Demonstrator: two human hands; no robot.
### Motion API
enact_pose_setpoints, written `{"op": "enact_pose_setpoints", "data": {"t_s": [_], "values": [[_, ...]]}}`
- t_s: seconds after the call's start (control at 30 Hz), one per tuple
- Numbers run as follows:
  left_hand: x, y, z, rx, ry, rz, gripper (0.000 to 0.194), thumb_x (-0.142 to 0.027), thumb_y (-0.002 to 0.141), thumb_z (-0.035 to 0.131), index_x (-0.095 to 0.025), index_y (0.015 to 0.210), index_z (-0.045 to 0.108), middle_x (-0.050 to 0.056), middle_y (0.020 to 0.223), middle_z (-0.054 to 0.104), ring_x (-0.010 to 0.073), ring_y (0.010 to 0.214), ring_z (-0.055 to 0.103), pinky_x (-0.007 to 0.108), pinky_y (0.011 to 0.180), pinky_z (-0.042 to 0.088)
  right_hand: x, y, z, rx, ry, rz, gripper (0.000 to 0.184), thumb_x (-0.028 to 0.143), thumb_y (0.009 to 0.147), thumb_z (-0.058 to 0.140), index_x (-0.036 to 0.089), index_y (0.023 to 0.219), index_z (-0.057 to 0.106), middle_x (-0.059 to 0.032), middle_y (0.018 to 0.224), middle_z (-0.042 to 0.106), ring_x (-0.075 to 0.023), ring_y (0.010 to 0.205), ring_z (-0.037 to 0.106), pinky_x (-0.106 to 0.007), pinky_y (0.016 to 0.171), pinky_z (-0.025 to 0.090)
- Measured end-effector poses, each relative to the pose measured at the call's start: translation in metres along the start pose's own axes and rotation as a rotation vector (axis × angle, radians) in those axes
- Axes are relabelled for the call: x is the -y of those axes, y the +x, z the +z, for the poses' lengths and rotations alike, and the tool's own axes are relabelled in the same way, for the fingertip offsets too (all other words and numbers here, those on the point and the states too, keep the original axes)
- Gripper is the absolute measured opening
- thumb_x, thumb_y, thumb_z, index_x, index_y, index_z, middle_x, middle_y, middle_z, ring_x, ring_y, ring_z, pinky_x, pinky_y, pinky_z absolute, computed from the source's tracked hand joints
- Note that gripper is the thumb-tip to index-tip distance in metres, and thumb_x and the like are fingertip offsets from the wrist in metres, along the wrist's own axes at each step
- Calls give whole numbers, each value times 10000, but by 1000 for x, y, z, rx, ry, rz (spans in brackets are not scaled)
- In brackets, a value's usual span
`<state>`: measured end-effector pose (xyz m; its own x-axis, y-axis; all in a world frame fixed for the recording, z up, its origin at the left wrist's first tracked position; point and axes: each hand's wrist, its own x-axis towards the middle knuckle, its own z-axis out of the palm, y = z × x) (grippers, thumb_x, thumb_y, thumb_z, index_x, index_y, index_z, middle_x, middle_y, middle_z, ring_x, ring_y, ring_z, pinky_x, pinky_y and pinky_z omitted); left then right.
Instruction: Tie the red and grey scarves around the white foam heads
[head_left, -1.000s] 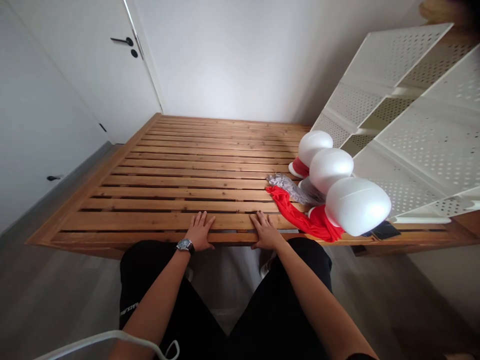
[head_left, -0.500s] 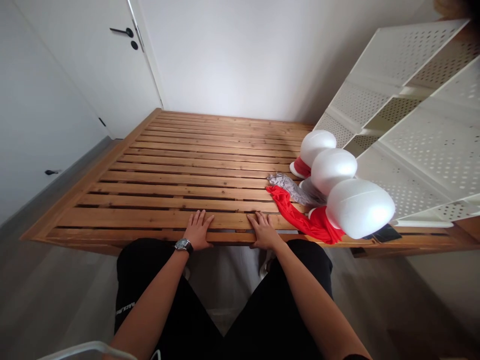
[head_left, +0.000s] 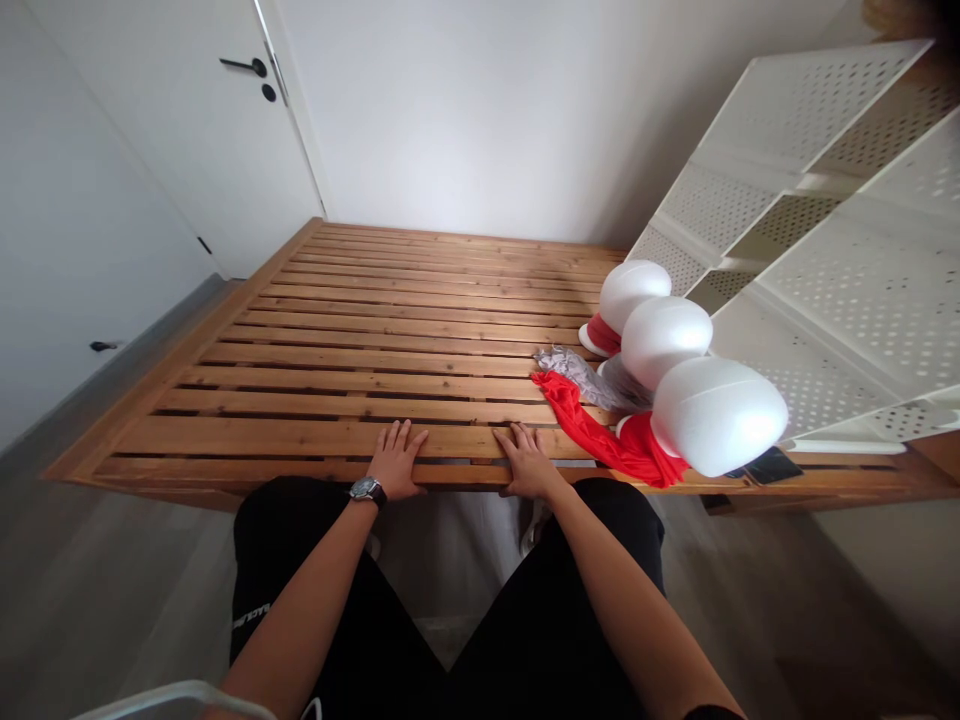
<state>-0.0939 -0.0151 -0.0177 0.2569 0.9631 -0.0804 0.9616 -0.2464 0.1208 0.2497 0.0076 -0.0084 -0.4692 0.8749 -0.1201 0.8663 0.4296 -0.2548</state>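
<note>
My left hand [head_left: 395, 460] lies flat with fingers spread on the near edge of the slatted wooden platform [head_left: 360, 352]; a watch [head_left: 367, 489] is on that wrist. Close to it, my right hand [head_left: 527, 462] rests on the same edge, fingers stretched out and holding nothing. To the right of my right hand stand three white foam heads in a row: the nearest foam head [head_left: 720, 415], the middle foam head [head_left: 666, 340] and the far foam head [head_left: 634, 293]. A bright red scarf [head_left: 592, 430] circles the nearest one's neck, its loose end trailing left. A grey scarf [head_left: 574, 372] is around the middle one, and dark red cloth [head_left: 604, 334] around the far one.
White perforated panels [head_left: 847, 290] rise at the right behind the heads. A dark flat object [head_left: 774, 466] lies by the nearest head. A white wall [head_left: 480, 110] borders the platform's far side, with a door handle [head_left: 244, 66] at the left. My knees are against the front edge.
</note>
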Motion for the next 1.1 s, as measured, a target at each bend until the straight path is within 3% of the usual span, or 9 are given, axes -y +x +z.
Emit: {"op": "enact_pose_setpoints", "data": {"t_s": [1.1], "values": [[1,0,2,-28,4,13,1303,-616,460,880,-291,1582,304,143,1692,143,404,1558,87,570,1260,31,1,1,-1,12,1,7,1389,543,469,924,234,1608,191,-255,1630,148,-415,1542,46,-642,1203,20]]}}
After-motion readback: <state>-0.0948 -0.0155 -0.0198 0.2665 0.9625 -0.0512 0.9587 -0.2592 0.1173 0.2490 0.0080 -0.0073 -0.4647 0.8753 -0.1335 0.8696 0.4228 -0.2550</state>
